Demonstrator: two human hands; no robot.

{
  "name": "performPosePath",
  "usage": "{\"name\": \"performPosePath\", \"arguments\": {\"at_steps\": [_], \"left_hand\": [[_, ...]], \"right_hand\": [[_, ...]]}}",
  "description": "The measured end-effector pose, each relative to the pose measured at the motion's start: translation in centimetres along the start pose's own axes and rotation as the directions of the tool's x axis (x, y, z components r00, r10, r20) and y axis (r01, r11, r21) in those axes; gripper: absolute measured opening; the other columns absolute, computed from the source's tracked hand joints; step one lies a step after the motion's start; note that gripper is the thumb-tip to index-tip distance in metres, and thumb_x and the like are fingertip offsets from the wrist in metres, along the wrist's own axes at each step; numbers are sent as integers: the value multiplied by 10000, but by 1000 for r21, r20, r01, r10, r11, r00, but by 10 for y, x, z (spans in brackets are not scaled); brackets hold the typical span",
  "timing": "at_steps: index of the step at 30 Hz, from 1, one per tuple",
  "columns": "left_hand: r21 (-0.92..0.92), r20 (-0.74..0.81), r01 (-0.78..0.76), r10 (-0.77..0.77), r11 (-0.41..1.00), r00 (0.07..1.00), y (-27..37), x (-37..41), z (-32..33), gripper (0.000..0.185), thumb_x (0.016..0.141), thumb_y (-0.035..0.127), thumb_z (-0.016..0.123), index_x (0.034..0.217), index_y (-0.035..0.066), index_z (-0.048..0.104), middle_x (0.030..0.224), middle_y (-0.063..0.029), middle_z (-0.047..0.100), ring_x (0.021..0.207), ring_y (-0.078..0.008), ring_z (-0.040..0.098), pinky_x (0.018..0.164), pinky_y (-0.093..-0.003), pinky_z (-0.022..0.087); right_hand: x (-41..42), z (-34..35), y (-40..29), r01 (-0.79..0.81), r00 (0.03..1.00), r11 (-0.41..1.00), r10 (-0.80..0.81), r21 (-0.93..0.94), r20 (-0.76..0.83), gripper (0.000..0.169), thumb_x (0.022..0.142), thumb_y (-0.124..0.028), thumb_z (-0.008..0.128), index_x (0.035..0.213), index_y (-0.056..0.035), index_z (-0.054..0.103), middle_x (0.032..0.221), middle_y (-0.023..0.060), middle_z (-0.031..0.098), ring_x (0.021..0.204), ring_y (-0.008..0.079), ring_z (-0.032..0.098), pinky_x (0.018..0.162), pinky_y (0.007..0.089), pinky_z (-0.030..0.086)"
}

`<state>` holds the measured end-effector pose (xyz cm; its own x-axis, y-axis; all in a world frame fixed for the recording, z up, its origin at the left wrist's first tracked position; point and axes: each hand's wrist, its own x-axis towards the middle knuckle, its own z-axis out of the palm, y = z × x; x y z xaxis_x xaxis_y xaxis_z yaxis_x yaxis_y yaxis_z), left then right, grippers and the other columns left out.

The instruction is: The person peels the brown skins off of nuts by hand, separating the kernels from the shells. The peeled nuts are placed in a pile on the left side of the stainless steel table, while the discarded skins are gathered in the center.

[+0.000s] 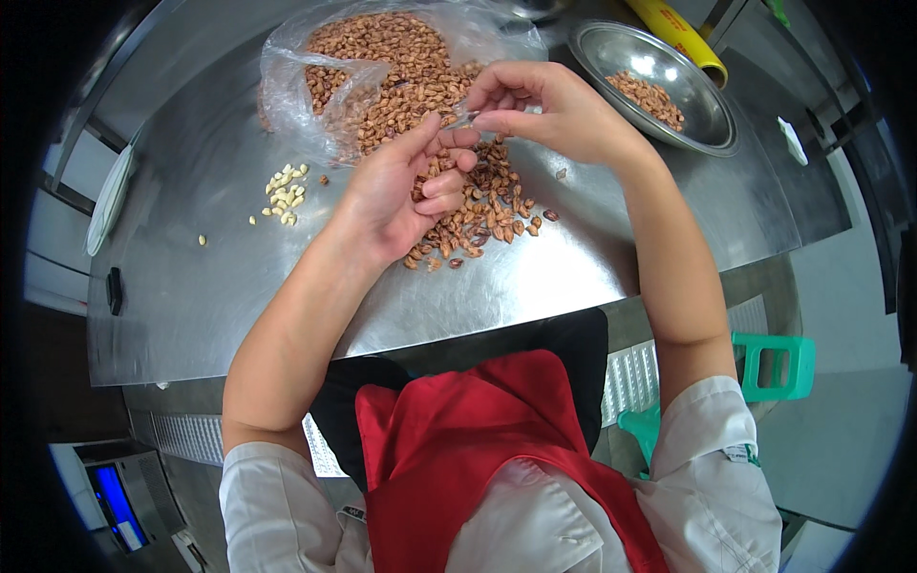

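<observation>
My left hand (412,186) is palm up over a loose pile of brown nuts (494,208), its fingers curled; whether anything lies between them cannot be told. My right hand (537,107) is just above and to the right, its thumb and forefinger close together near the left fingertips, at the edge of the plastic. Any small piece between those fingers is too small to make out. Beyond my hands, a clear plastic bag (286,79) lies wide open, full of brown nuts (380,43). Several pale cream kernels (286,193) lie on the steel table, left of my left hand.
A steel bowl (587,43) holding some brown nuts (645,100) stands at the back right, beside a yellow tube (680,36). A small black object (114,291) lies at the left of the steel table (186,308). Green plastic stools (777,365) stand below right.
</observation>
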<state>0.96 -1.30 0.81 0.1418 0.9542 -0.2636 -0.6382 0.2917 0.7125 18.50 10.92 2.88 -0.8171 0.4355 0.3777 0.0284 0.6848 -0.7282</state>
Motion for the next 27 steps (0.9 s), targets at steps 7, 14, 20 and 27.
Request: {"name": "performPosePath", "arguments": {"at_steps": [7,14,20,27], "left_hand": [[48,52,-88,85,995,995,-3,1,-7,226,1034,195,458,1073,-9,546,751,3,463,550,-57,313,462,-204,267],[-5,57,-90,90,996,994,-3,2,-11,236,1037,208,459,1060,-10,548,742,4,452,552,-56,308,462,-205,260],[6,12,-1,1,1000,1000,-2,0,-2,310,1044,252,441,1116,-29,551,823,-47,543,563,-61,333,480,-191,301],[58,28,-64,63,996,998,-4,4,-11,411,1060,288,379,1207,-61,540,869,-60,558,572,-64,341,482,-197,306]], "right_hand": [[-1,-7,27,-14,996,919,47,-395,75,100,838,-40,653,921,12,639,849,83,639,752,183,596,679,308,482],[-1,-3,32,-17,984,863,106,-505,146,75,828,-31,644,878,12,610,827,99,619,741,194,587,679,317,478],[3,-2,11,1,1000,990,1,-144,13,101,874,-76,659,952,-13,643,841,23,628,752,90,573,706,272,481],[6,0,16,-107,994,973,102,-202,-37,122,893,-100,663,974,-9,658,851,6,631,792,68,575,728,255,479]]}}
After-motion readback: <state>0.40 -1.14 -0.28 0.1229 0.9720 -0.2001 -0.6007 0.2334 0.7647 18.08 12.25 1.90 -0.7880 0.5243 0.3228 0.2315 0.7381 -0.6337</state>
